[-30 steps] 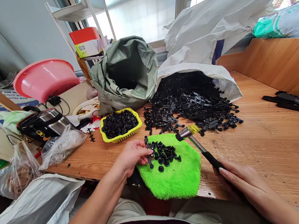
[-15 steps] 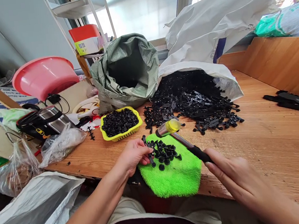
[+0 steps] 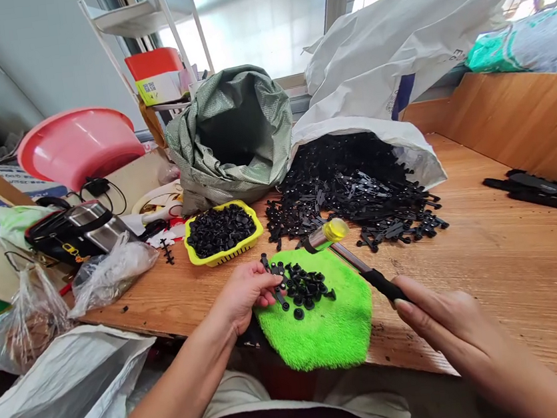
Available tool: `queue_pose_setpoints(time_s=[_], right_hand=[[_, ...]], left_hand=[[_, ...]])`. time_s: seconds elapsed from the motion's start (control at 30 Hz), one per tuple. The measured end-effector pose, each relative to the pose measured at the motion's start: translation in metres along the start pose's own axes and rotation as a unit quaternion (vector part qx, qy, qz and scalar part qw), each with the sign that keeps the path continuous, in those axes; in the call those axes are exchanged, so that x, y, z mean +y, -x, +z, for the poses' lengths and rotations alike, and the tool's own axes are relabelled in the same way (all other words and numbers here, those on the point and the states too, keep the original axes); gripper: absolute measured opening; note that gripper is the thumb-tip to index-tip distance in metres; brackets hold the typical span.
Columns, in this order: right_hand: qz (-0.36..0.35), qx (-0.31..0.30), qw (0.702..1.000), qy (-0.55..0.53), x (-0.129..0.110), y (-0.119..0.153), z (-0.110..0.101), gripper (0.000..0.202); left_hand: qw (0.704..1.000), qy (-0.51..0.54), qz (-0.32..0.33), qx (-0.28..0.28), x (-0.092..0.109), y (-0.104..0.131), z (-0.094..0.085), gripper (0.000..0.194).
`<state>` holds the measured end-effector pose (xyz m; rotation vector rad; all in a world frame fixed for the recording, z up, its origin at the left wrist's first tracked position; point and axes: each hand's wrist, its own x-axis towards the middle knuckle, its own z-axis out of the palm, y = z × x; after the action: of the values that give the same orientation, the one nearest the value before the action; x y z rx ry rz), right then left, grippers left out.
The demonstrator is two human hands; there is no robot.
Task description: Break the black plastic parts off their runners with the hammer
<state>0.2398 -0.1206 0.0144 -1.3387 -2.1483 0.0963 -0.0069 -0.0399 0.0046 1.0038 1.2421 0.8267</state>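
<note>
My left hand [image 3: 255, 289] pinches a black plastic strip piece [image 3: 280, 297] at the left edge of a bright green cloth [image 3: 319, 345]. Several small black round pegs [image 3: 308, 285] lie on the cloth beside my fingertips. My right hand [image 3: 434, 312] is wrapped round the black handle of a hammer [image 3: 360, 265]. Its head, with a clear yellow face, is raised over the far edge of the cloth, to the right of the strip piece. Behind my left hand stands a yellow basket [image 3: 223, 257] filled with black pegs.
A heap of black strips [image 3: 352, 194] spills from a white sack [image 3: 417, 146]. The grey-green sack [image 3: 230, 134] stands open behind the basket. A pink basin [image 3: 80, 144], a black bag [image 3: 65, 236] and plastic bags [image 3: 112, 271] are at the left. A black object [image 3: 537, 185] lies far right.
My right hand and the hammer have moved a little to the right, away from my left hand. The left hand keeps its pinch. The whole view has shifted slightly.
</note>
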Motion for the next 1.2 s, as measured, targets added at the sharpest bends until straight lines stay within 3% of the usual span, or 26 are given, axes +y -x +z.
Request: queue_pose_setpoints(time_s=[0.27,0.6,0.77,1.0,1.2], right_hand=[[0.047,-0.034,0.997,-0.055,0.016,0.017,0.014,0.036],[-0.009,-0.045,0.999,0.001,0.006,0.008,0.014,0.04],[-0.054,-0.111,0.987,0.102,0.007,0.001,0.018,0.04],[-0.021,-0.052,0.998,-0.016,0.0,-0.004,-0.003,0.034],[-0.007,-0.057,0.998,-0.002,0.01,0.005,0.01,0.036]], left_hand=[[0.999,-0.021,0.02,-0.015,-0.001,-0.001,0.0,0.021],[0.999,-0.04,0.005,0.005,0.0,-0.001,0.0,0.021],[0.999,-0.047,0.003,0.004,0.0,-0.002,0.0,0.018],[0.999,-0.026,0.016,-0.02,-0.004,-0.002,-0.003,0.019],[0.999,0.006,0.023,-0.045,-0.004,0.0,-0.006,0.019]])
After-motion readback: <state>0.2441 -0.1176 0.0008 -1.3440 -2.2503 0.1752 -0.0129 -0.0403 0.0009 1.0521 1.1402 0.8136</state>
